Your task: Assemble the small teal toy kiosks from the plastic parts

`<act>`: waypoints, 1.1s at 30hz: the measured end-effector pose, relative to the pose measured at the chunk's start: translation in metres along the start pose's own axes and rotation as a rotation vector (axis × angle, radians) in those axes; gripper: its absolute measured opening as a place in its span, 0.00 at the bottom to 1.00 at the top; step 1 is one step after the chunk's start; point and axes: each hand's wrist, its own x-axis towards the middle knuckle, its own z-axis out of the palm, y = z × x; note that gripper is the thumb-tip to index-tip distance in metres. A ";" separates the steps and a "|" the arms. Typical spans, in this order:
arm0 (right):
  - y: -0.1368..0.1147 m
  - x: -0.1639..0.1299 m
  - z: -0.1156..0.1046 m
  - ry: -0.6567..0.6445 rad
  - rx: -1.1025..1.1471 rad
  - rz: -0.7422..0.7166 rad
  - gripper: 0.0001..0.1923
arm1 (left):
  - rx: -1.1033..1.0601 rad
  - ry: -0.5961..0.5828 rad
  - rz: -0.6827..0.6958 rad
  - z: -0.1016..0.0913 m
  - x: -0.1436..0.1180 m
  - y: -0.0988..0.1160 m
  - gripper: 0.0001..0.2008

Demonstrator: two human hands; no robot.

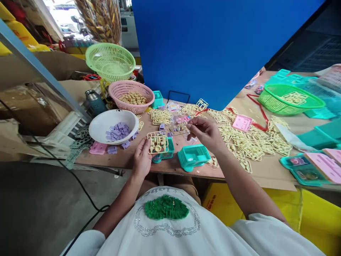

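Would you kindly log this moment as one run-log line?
left hand: holds cream parts frame above teal tray | right hand: pinches small piece, too small to identify | nearby: second teal tray, white bowl

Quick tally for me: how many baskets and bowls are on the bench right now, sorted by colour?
Green baskets: 2, one at the back left and one at the far right
Pink basket: 1
White bowl: 1
Total: 4
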 end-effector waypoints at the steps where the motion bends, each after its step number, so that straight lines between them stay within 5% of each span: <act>1: 0.000 -0.004 0.006 -0.012 0.044 0.021 0.25 | -0.003 0.006 0.014 -0.001 0.001 0.000 0.25; 5: 0.005 -0.017 0.030 -0.059 0.174 0.096 0.27 | -0.010 0.044 0.051 -0.005 0.004 0.000 0.26; 12: 0.004 -0.021 0.037 0.100 0.269 0.072 0.23 | -0.037 0.095 0.062 -0.010 0.008 0.008 0.20; 20: 0.015 -0.020 0.064 -0.164 0.306 0.204 0.27 | -0.042 0.069 0.005 -0.003 0.006 0.009 0.15; 33: 0.027 -0.013 0.072 -0.143 0.242 0.197 0.29 | 0.017 -0.060 -0.035 0.004 -0.003 0.020 0.22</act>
